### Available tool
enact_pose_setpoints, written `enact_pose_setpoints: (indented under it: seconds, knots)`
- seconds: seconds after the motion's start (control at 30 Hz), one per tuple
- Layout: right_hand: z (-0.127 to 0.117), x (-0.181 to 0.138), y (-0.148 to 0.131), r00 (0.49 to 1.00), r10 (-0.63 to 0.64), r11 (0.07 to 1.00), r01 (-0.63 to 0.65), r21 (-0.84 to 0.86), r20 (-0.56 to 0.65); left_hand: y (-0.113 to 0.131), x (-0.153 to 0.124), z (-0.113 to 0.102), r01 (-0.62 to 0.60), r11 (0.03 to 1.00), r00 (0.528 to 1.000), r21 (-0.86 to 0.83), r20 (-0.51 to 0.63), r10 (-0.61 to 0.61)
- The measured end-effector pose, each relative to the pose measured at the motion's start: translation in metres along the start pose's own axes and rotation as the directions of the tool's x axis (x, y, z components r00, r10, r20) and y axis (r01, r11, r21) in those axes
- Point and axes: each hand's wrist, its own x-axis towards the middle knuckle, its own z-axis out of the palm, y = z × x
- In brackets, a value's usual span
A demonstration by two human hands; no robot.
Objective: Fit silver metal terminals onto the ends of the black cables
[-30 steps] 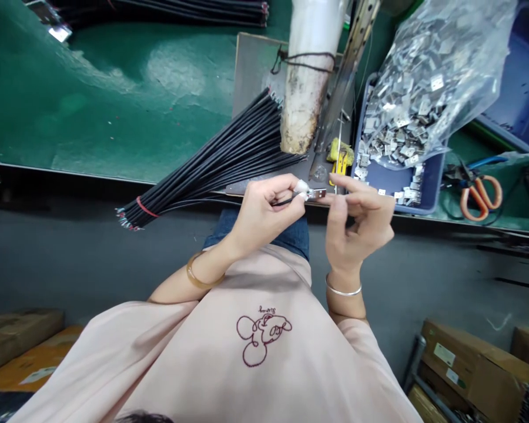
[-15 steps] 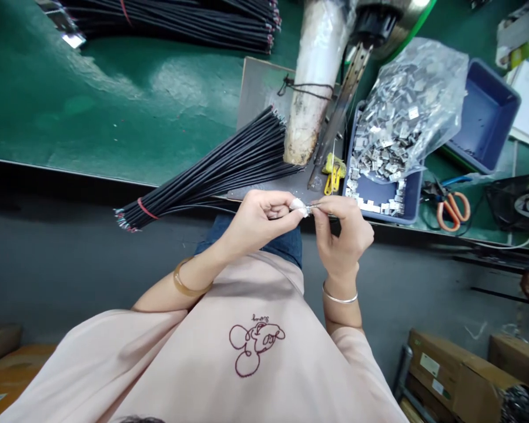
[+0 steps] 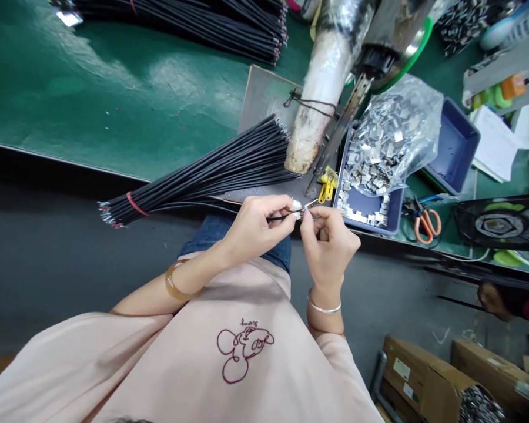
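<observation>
Head view, and the whole bench has slid leftward in the picture since a second ago. Far left, the bundle of black cables [image 3: 203, 170] sits cinched by its red band [image 3: 136, 204], frayed coloured ends poking past the bench edge. Next along, the left hand [image 3: 260, 223]: thumb and fingers clamped on a single black cable [image 3: 275, 218], a white wrap [image 3: 296, 205] on one fingertip. That cable's end lies right where the two hands meet, below the white pipe [image 3: 315, 111]. And the right hand [image 3: 328, 238]! A second ago its fingers were spread and the metal plug showed; now thumb and forefinger are drawn in close to the left fingertips, the plug lost from sight, and I cannot tell what they clamp. Just beyond, the yellow tool [image 3: 327, 188], then the blue tray [image 3: 392, 217] with its clear bag of metal shells [image 3: 392, 135]. Orange-handled pliers [image 3: 427, 226] beside it, and further right more has come into the picture: white papers [image 3: 494, 144] and a black fan [image 3: 502, 226].
</observation>
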Motion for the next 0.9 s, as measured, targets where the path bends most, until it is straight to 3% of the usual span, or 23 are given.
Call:
enact_pose_setpoints:
  seconds: [0.13, 0.23, 0.3, 0.37, 0.43, 0.5, 0.6, 0.73, 0.9]
  knots:
    - [-0.001, 0.001, 0.003, 0.988, 0.099, 0.978, -0.118, 0.174, 0.119, 0.002, 0.001, -0.005, -0.046, 0.999, 0.995, 0.008, 0.09, 0.045]
    - [-0.007, 0.003, 0.007, 0.965, 0.163, 0.905, -0.229, 0.358, 0.204, 0.004, 0.002, -0.007, 0.061, 0.989, 0.983, -0.138, 0.177, -0.036]
    - [-0.009, 0.005, 0.009, 0.972, 0.206, 0.871, -0.233, 0.433, 0.108, 0.005, 0.004, -0.008, 0.133, 0.969, 0.979, -0.21, 0.179, -0.096]
    - [-0.01, 0.007, 0.011, 0.97, 0.217, 0.878, -0.144, 0.457, -0.113, 0.005, 0.005, -0.007, 0.165, 0.956, 0.98, -0.243, 0.147, -0.132]
    - [-0.008, 0.006, 0.011, 0.93, 0.188, 0.901, -0.035, 0.432, -0.316, 0.005, 0.007, -0.006, 0.17, 0.951, 0.983, -0.259, 0.117, -0.144]
    - [-0.005, 0.005, 0.011, 0.908, 0.157, 0.919, 0.01, 0.395, -0.388, 0.005, 0.008, -0.004, 0.169, 0.951, 0.985, -0.257, 0.089, -0.151]
    - [0.001, 0.001, 0.01, 0.946, 0.082, 0.948, 0.022, 0.317, -0.312, 0.005, 0.011, -0.002, 0.179, 0.949, 0.984, -0.26, 0.052, -0.171]
    - [0.009, 0.0, 0.012, 0.975, -0.111, 0.976, 0.144, 0.166, -0.193, 0.005, 0.016, 0.001, 0.193, 0.934, 0.98, -0.301, 0.014, -0.198]
    - [0.017, 0.004, 0.015, 0.988, -0.051, 0.971, 0.082, 0.223, -0.145, 0.004, 0.022, 0.004, 0.211, 0.912, 0.972, -0.353, -0.027, -0.235]
